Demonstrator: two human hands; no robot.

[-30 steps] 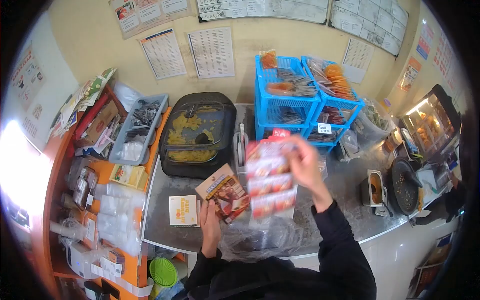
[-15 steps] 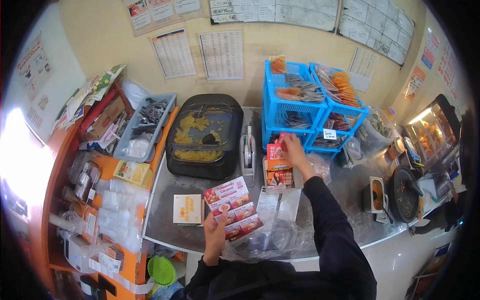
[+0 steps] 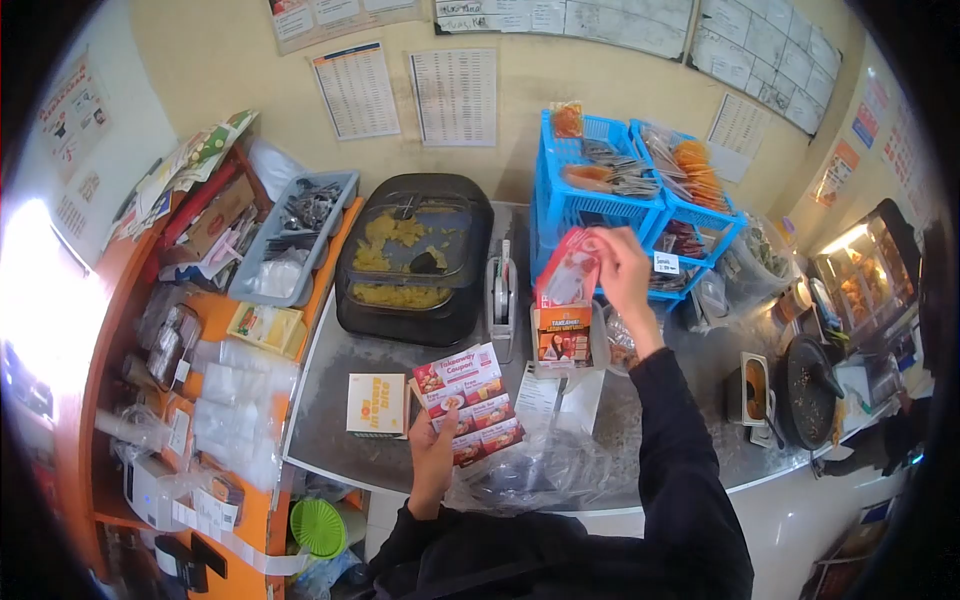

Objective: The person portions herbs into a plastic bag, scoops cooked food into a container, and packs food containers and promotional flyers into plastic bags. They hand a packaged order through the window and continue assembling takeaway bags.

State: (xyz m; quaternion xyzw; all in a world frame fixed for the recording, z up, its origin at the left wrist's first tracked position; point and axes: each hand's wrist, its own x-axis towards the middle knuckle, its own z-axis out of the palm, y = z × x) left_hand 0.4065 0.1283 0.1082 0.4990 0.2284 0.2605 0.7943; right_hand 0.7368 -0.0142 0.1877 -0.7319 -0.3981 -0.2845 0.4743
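Note:
My left hand (image 3: 432, 462) is closed on the lower left edge of a red and white coupon sheet (image 3: 480, 405) headed "Takeaway Coupon". Between the fingers of my right hand (image 3: 626, 275) is a red and white leaflet (image 3: 568, 268). This leaflet stands just above a small clear container (image 3: 599, 345) holding an orange and black takeaway leaflet (image 3: 564, 335); whether its lower edge is still inside, I cannot tell. A white and yellow box (image 3: 376, 404) sits left of the coupon sheet.
Blue stacked baskets (image 3: 548, 205) full of sachets stand behind my right hand. A black dish of yellow food (image 3: 415, 260) is at the back left. Crumpled clear plastic (image 3: 530, 475) lies near the front edge. A metal pot (image 3: 752, 390) and a dark mortar (image 3: 808, 390) are to the right.
My right hand has risen and drawn the red and white leaflet upward, so more of it shows above the container. My left hand keeps the coupon sheet in nearly the same place.

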